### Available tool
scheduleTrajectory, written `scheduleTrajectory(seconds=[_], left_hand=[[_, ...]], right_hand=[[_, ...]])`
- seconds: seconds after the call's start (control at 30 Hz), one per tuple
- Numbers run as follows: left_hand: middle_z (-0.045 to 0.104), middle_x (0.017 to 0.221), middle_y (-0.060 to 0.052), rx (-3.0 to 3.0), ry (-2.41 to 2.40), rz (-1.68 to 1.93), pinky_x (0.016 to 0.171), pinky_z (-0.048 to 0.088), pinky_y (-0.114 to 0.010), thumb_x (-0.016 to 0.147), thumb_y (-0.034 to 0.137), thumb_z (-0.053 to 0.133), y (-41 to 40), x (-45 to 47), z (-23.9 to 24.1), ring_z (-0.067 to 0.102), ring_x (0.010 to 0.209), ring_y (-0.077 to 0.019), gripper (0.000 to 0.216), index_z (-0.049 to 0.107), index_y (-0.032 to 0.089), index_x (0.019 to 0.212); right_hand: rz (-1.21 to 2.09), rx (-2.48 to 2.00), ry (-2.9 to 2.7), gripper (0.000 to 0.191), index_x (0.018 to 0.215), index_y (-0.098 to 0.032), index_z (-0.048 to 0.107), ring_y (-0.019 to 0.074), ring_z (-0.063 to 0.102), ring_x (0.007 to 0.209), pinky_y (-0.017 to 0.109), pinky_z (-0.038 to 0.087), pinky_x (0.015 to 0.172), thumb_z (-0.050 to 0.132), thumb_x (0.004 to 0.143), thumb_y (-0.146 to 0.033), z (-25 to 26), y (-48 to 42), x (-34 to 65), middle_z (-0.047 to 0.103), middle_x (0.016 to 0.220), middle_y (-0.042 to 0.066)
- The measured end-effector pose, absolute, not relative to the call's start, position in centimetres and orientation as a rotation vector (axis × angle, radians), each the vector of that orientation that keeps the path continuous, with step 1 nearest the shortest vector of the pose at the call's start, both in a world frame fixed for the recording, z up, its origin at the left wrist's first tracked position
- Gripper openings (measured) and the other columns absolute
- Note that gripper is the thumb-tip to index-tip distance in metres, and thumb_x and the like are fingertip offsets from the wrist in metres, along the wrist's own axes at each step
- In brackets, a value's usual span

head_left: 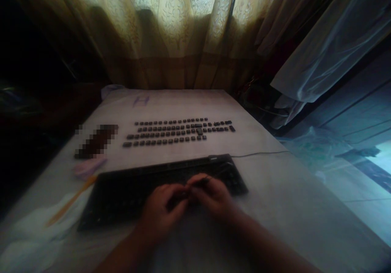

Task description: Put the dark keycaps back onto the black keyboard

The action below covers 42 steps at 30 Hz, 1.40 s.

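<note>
A black keyboard [122, 191] lies at an angle on the table, its front partly hidden by my hands. Above its front edge, my left hand [160, 208] is closed, thumb and fingers pinched. My right hand [215, 195] meets it there, its fingers also curled in. Between the fingertips there may be something small and dark, too dim and blurred to name. Beyond the keyboard, loose black keycaps [168, 133] are set out in several rows, most of them small and square, a few wider.
A thin cable [259, 154] runs from the keyboard over the table's [275, 208] right side. At left lie an orange stick-like handle [71, 200], a pink item [88, 167], crumpled white material [39, 220] and a pixelated dark object [97, 142]. Curtains [174, 28] hang behind.
</note>
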<state>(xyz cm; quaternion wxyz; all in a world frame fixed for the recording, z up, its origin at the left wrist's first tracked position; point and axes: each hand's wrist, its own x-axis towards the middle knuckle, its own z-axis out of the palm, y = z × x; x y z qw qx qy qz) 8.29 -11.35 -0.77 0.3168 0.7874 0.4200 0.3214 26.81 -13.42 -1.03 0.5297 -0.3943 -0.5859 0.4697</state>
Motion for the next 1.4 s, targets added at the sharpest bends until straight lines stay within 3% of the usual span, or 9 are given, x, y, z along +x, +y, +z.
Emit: scheduleTrajectory(seconds=[0.33, 0.53, 0.67, 0.9, 1.07, 1.17, 1.3, 1.4], left_hand=[[0.075, 0.086, -0.003, 1.883, 1.145, 0.786, 0.074, 0.057, -0.033, 0.078, 0.029, 0.06, -11.1, 8.1, -0.4, 0.07, 0.08, -0.0201, 0.019, 0.07, 0.022, 0.094], [0.075, 0.092, -0.002, 1.818, 1.163, 0.841, 0.077, 0.058, -0.033, 0.078, 0.03, 0.061, -11.2, 8.0, -0.6, 0.071, 0.084, -0.0193, 0.034, 0.065, 0.024, 0.111], [0.076, 0.089, -0.002, 1.741, 1.131, 0.84, 0.076, 0.058, -0.032, 0.081, 0.032, 0.059, -11.2, 7.9, -0.4, 0.072, 0.083, -0.0193, 0.022, 0.067, 0.023, 0.099], [0.076, 0.1, -0.005, 1.645, 1.083, 0.806, 0.084, 0.058, -0.035, 0.084, 0.032, 0.057, -11.2, 7.8, -0.6, 0.072, 0.094, -0.0219, 0.025, 0.064, 0.022, 0.105], [0.076, 0.103, -0.006, 1.649, 1.06, 0.807, 0.085, 0.058, -0.034, 0.085, 0.034, 0.055, -11.2, 7.8, -0.8, 0.072, 0.096, -0.0215, 0.026, 0.063, 0.021, 0.107], [0.076, 0.101, -0.006, 1.659, 1.055, 0.828, 0.084, 0.058, -0.033, 0.085, 0.032, 0.055, -11.2, 7.9, -0.7, 0.072, 0.095, -0.0215, 0.025, 0.063, 0.021, 0.106], [0.076, 0.102, -0.004, 1.716, 1.065, 0.849, 0.082, 0.058, -0.031, 0.085, 0.028, 0.055, -11.3, 7.9, -0.9, 0.072, 0.093, -0.0206, 0.024, 0.064, 0.022, 0.106], [0.075, 0.101, -0.003, 1.783, 1.068, 0.854, 0.081, 0.058, -0.029, 0.086, 0.026, 0.054, -11.3, 7.9, -1.1, 0.072, 0.092, -0.0191, 0.023, 0.065, 0.023, 0.106]], right_hand=[[0.687, -0.909, -1.525, 0.009, 0.092, -0.026, 0.07, 0.0184, 0.066, 0.081, 0.033, 0.056, 0.073, 0.062, 0.089, -0.022, -0.8, -12.8, 27.1, 0.07, 0.084, 0.004], [0.544, -0.996, -1.686, 0.017, 0.1, -0.029, 0.072, 0.0177, 0.066, 0.079, 0.03, 0.056, 0.07, 0.061, 0.089, -0.024, -1.6, -12.8, 28.2, 0.068, 0.089, 0.004], [0.48, -1.143, -1.839, 0.025, 0.106, -0.03, 0.073, 0.0211, 0.065, 0.085, 0.035, 0.055, 0.075, 0.06, 0.087, -0.02, -2.5, -12.5, 29.5, 0.069, 0.097, 0.006], [0.061, -1.308, -2.181, 0.025, 0.098, -0.023, 0.076, 0.0229, 0.063, 0.078, 0.034, 0.052, 0.066, 0.059, 0.085, -0.01, -2.2, -11.9, 30.1, 0.071, 0.089, 0.009], [-0.058, -1.284, -2.246, 0.023, 0.093, -0.02, 0.075, 0.023, 0.064, 0.079, 0.033, 0.052, 0.068, 0.056, 0.086, -0.008, -1.6, -12.0, 30.2, 0.071, 0.089, 0.01], [-0.056, -1.22, -2.142, 0.024, 0.097, -0.02, 0.072, 0.0203, 0.064, 0.081, 0.032, 0.053, 0.071, 0.051, 0.091, -0.011, -1.2, -12.4, 29.6, 0.072, 0.092, 0.009], [0.01, -1.036, -2.071, 0.023, 0.111, -0.017, 0.066, 0.0187, 0.065, 0.082, 0.031, 0.055, 0.071, 0.056, 0.094, -0.029, -0.7, -13.0, 28.1, 0.071, 0.093, 0.009], [-0.051, -1.028, -2.053, 0.022, 0.108, -0.017, 0.067, 0.0176, 0.066, 0.077, 0.03, 0.054, 0.068, 0.057, 0.094, -0.032, -0.7, -13.1, 27.2, 0.072, 0.088, 0.008]])
